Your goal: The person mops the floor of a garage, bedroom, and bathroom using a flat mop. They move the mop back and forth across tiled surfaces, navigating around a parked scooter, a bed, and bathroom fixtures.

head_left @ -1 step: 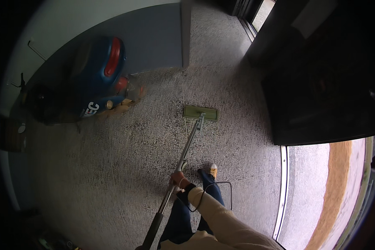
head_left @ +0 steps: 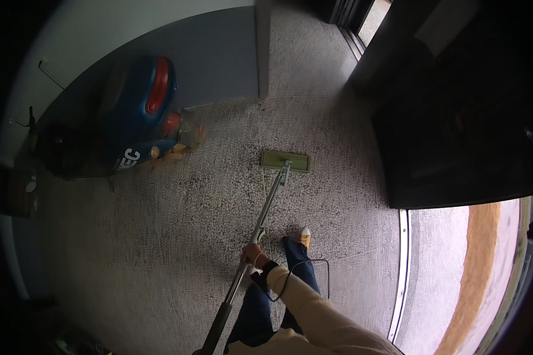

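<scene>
My right hand is closed around the silver pole of a flat mop, partway along its length. The pole slants from the lower left up to a green rectangular mop head, which lies flat on the speckled floor ahead of my feet. A black grip covers the pole's near end at the bottom edge. On my right wrist sits a dark band, and a thin black cable loops beside the forearm. My left hand cannot be made out in the picture.
A blue scooter with a red tail light stands on the left by a grey-and-white wall. At right is a large dark piece. Below it, a metal door track borders a bright paved area. My shoe is on the floor.
My visible foot has shifted slightly forward. The mop head, the pole and my right hand's grip look the same.
</scene>
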Tool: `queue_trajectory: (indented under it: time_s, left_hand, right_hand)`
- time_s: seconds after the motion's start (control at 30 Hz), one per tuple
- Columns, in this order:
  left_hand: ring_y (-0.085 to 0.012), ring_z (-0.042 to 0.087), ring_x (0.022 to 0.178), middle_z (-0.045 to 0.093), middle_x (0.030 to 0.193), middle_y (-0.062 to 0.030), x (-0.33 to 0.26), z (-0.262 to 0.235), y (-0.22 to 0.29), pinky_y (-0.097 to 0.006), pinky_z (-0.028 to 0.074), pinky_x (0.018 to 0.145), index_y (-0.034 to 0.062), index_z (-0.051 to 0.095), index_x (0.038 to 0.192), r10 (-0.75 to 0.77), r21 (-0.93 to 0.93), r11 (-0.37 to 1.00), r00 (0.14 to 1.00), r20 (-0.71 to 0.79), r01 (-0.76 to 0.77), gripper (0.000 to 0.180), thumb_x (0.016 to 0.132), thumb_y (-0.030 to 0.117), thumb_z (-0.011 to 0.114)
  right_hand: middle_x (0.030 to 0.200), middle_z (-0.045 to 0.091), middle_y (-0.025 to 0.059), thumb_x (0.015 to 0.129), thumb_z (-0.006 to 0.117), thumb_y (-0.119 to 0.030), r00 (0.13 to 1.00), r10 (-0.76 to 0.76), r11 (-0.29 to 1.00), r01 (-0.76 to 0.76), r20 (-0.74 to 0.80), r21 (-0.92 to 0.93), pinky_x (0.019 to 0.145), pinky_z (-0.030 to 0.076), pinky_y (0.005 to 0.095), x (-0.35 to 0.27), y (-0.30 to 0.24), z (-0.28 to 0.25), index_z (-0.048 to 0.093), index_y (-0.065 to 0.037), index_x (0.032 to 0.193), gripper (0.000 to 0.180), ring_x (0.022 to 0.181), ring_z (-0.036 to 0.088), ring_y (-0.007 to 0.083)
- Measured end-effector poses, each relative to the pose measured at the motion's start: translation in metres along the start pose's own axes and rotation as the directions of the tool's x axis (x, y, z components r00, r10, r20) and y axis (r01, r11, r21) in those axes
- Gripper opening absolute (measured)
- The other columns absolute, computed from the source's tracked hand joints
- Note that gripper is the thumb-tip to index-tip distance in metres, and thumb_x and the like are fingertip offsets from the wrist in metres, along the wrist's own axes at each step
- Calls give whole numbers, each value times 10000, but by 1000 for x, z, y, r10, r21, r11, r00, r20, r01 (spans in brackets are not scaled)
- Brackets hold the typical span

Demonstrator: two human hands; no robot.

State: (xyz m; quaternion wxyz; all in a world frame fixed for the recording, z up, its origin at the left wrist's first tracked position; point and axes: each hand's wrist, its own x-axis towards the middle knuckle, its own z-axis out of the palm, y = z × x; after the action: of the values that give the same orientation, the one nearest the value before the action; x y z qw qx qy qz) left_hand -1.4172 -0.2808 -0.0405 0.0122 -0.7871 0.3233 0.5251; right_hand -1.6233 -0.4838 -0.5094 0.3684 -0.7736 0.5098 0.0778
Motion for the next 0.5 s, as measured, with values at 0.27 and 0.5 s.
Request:
queue_trajectory:
  time_s: [0.27, 0.5]
  left_hand:
    - [-155, 512, 705, 619, 830, -87, 47, 61, 179, -333, 438, 624, 15, 559, 1190, -22, 17, 1000, 998, -54, 23, 362, 914, 250, 558]
    - [-123, 435, 586, 536, 688, -26, 70, 133, 383, -301, 383, 530, 25, 566, 1181, -123, -31, 992, 992, -37, 121, 347, 915, 247, 552]
  right_hand:
    - [647, 588, 102, 775, 651, -166, 999, 42, 896, -29, -19, 443, 502, 470, 431, 76, 144, -104, 617, -75, 719, 112, 605, 604, 271]
    - [624, 538, 130, 908, 524, -77, 882, 185, -534, -280, 433, 798, 566, 527, 440, 118, 278, -233, 527, 4, 686, 236, 602, 591, 272]
